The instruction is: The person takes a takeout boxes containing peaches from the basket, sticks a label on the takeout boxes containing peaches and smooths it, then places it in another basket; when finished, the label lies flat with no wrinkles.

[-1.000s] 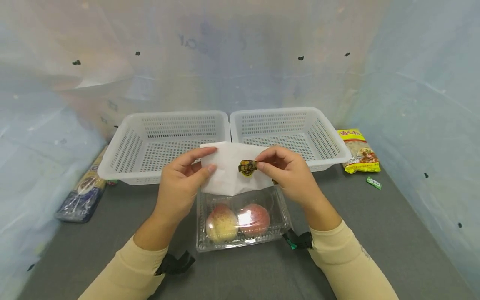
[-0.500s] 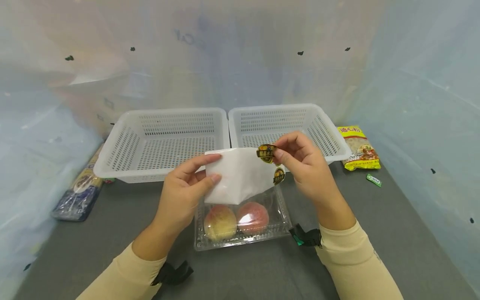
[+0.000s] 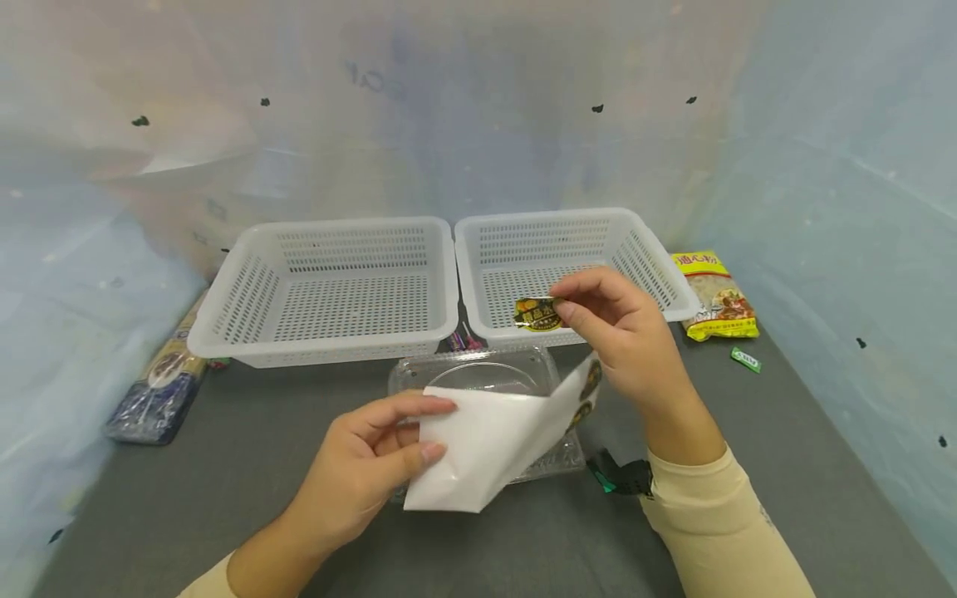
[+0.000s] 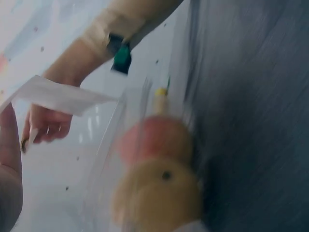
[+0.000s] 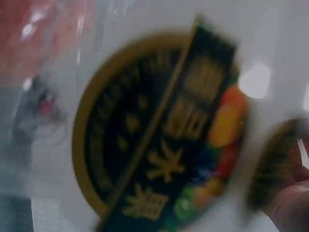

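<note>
My left hand [image 3: 374, 457] pinches a white sticker sheet [image 3: 478, 448] by its left side, between thumb and fingers. The sheet is bent, and black-and-gold stickers [image 3: 591, 379] show along its right edge; one printed sticker [image 5: 159, 130] fills the right wrist view. Apart from the sheet, a single black-and-gold sticker [image 3: 538, 314] is pinched between thumb and forefinger of my right hand [image 3: 624, 336]. Beneath the sheet lies a clear plastic clamshell box [image 3: 549, 365]. The sheet hides its fruit in the head view; the left wrist view shows two red-yellow round fruits [image 4: 157, 193], blurred.
Two white perforated baskets, one left [image 3: 351, 307] and one right [image 3: 516, 282], stand side by side behind the box. A long packet [image 3: 160, 378] lies at far left. At right are a yellow food bag [image 3: 714, 299] and a small green wrapper [image 3: 745, 360].
The right hand moved right with the sticker, which came away from the sheet. The left hand lowered the sheet toward me, over the box, and the sheet tilted and bent.
</note>
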The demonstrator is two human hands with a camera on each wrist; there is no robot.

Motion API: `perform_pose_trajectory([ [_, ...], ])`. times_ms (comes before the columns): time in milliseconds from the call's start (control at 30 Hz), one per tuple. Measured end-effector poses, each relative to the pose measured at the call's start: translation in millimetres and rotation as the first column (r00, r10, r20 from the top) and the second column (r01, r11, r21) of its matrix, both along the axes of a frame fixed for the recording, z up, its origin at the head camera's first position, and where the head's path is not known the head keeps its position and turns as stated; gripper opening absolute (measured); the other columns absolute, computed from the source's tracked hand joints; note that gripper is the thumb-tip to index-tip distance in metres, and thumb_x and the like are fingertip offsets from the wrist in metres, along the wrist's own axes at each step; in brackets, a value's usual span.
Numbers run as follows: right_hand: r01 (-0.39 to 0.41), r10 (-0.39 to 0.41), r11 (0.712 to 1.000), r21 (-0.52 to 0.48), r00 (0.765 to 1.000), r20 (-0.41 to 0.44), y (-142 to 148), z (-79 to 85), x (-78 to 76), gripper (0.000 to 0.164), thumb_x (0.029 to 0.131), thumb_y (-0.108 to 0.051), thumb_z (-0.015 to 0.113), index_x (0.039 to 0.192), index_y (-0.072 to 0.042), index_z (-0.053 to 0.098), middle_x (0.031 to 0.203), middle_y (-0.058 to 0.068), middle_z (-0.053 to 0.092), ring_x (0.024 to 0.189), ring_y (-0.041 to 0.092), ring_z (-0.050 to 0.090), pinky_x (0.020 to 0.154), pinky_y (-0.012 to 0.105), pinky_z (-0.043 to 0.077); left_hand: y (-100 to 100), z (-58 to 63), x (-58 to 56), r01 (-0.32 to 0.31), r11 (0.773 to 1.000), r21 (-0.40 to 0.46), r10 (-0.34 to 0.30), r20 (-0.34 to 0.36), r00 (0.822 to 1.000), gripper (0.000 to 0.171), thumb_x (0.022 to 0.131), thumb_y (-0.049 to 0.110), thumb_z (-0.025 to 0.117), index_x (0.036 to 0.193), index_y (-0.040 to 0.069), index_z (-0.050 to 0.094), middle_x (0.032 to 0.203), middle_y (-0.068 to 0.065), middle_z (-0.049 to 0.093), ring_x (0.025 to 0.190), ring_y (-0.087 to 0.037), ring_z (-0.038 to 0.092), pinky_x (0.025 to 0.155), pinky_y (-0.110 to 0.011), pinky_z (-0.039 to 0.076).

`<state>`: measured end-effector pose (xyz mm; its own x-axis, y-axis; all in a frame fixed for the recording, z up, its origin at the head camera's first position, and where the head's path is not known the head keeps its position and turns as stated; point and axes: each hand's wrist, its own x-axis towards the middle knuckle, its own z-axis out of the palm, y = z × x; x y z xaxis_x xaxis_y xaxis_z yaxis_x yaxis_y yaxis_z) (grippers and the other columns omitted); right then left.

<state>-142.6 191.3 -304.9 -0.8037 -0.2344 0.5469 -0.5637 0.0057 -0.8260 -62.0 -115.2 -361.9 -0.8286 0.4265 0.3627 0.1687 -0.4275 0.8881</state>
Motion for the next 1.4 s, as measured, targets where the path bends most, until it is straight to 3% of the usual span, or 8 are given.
perform_pose_trajectory([
  [300, 0.020, -0.023, 0.998, 0.053, 0.998, 0.050, 8.3, 1.6, 3.9, 0.024, 0.098, 0.019, 0.066, 0.121, 0.011, 0.070, 0.111, 0.014, 0.072, 0.097, 0.021, 0.069, 0.085, 0.029, 0.058, 2.9, -28.9, 32.7, 0.208, 0.978, 0.029, -0.209, 0.182, 0.961, 0.038, 0.101, -0.017, 0.062, 0.139, -0.014, 0.062, 0.127, -0.023, 0.071, 0.108, -0.024, 0.074, 0.084, -0.034, 0.063],
  [600, 0.031, -0.045, 0.989, 0.147, 0.995, 0.092, 13.9, -5.6, -0.2, 0.016, 0.100, 0.014, 0.069, 0.111, 0.003, 0.073, 0.110, 0.017, 0.069, 0.095, 0.021, 0.069, 0.085, 0.028, 0.059, 1.9, -54.9, 54.7, 0.556, 0.829, 0.064, -0.531, 0.402, 0.746, 0.039, 0.104, -0.006, 0.066, 0.140, -0.018, 0.058, 0.096, 0.000, 0.074, 0.081, -0.002, 0.065, 0.071, -0.016, 0.054],
  [767, 0.011, -0.031, 0.984, 0.178, 0.993, 0.110, 14.8, -10.7, -3.5, 0.014, 0.100, 0.012, 0.070, 0.112, 0.005, 0.073, 0.110, 0.017, 0.070, 0.094, 0.023, 0.070, 0.084, 0.030, 0.060, 3.0, -70.6, 48.1, 0.631, 0.752, -0.190, -0.591, 0.229, 0.773, 0.022, 0.105, -0.006, 0.065, 0.123, -0.018, 0.068, 0.113, 0.001, 0.074, 0.095, -0.001, 0.066, 0.084, -0.024, 0.059],
  [1000, -0.036, 0.001, 0.983, 0.182, 0.982, 0.190, 7.2, -17.6, -3.8, 0.014, 0.101, 0.006, 0.073, 0.114, 0.002, 0.073, 0.113, 0.015, 0.072, 0.096, 0.024, 0.070, 0.083, 0.030, 0.059, -7.7, -56.6, 30.7, 0.488, 0.687, -0.538, -0.595, -0.032, 0.803, 0.009, 0.102, 0.002, 0.071, 0.093, 0.002, 0.072, 0.129, -0.005, 0.073, 0.118, -0.008, 0.065, 0.079, -0.025, 0.062],
  [1100, -0.045, 0.005, 0.982, 0.182, 0.977, 0.212, 3.1, -22.2, -2.5, 0.013, 0.102, 0.005, 0.073, 0.114, 0.001, 0.074, 0.113, 0.014, 0.072, 0.095, 0.024, 0.069, 0.081, 0.029, 0.058, -12.4, -34.3, 23.2, 0.377, 0.711, -0.594, -0.539, -0.116, 0.834, 0.007, 0.105, 0.008, 0.073, 0.098, 0.009, 0.074, 0.128, 0.000, 0.073, 0.116, -0.011, 0.067, 0.083, -0.027, 0.061],
  [1233, -0.043, 0.001, 0.984, 0.171, 0.971, 0.239, -3.5, -28.4, -0.7, 0.011, 0.102, 0.003, 0.074, 0.113, 0.000, 0.075, 0.111, 0.014, 0.072, 0.092, 0.024, 0.068, 0.079, 0.030, 0.058, -10.3, -8.8, 7.1, 0.063, 0.836, -0.545, -0.258, -0.290, 0.922, 0.010, 0.105, 0.010, 0.075, 0.113, 0.016, 0.075, 0.113, 0.005, 0.074, 0.097, -0.013, 0.072, 0.077, -0.032, 0.062],
  [1333, -0.039, -0.005, 0.986, 0.161, 0.964, 0.266, -10.9, -32.9, 2.1, 0.011, 0.102, 0.001, 0.074, 0.113, 0.000, 0.075, 0.109, 0.014, 0.072, 0.090, 0.024, 0.068, 0.079, 0.032, 0.059, -6.0, 3.8, -7.6, -0.181, 0.851, -0.493, 0.004, -0.339, 0.941, 0.018, 0.103, 0.004, 0.074, 0.119, 0.013, 0.075, 0.104, 0.005, 0.074, 0.085, -0.016, 0.071, 0.067, -0.033, 0.060],
  [1400, -0.033, -0.010, 0.988, 0.149, 0.959, 0.282, -16.2, -36.2, 4.8, 0.013, 0.102, 0.002, 0.074, 0.116, 0.001, 0.072, 0.107, 0.014, 0.073, 0.089, 0.024, 0.068, 0.079, 0.033, 0.060, -2.4, 8.1, -18.5, -0.299, 0.826, -0.477, 0.125, -0.364, 0.923, 0.020, 0.103, 0.003, 0.074, 0.122, 0.011, 0.074, 0.104, 0.003, 0.074, 0.083, -0.018, 0.070, 0.065, -0.033, 0.059],
])
